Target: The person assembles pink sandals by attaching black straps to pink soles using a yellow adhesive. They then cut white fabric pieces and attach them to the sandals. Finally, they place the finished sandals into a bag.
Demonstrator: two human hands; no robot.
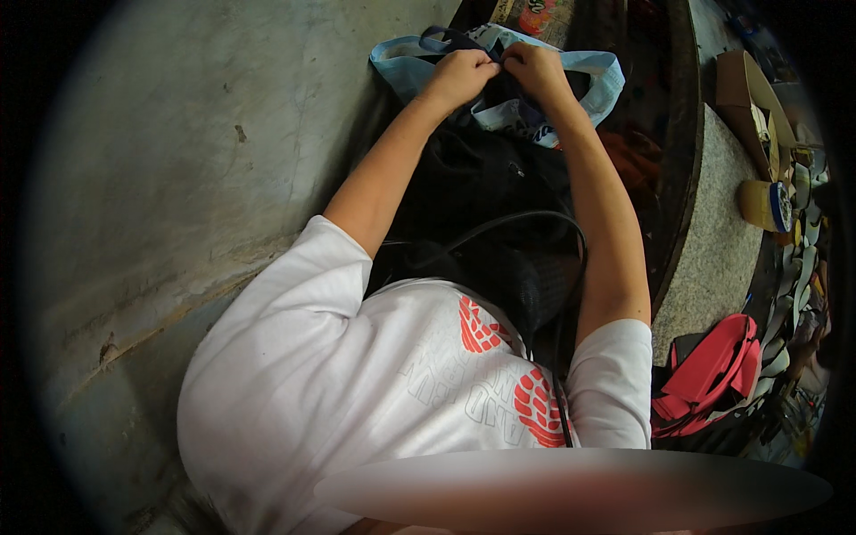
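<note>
Both my arms stretch forward to a light-blue and white carrier bag (604,86) with dark blue straps (443,39). My left hand (462,77) is closed at the bag's mouth, thumb and fingers pinched together. Close beside it, my right hand (537,71) is closed the same way, the fingertips of the two hands nearly meeting. Dark fabric (510,89) runs between and below the fingers, and both hands seem to grip it. Whether it is part of the bag or something inside cannot be made out. The bag's handle loops stand out on either side.
A worn grey wall (205,134) rises on the left. Black cloth (481,178) and a black cable (535,214) lie before my body. To the right are a speckled stone slab (709,214), a cardboard box (747,111), a blue-lidded jar (762,206), a red bag (713,370) and hanging straps.
</note>
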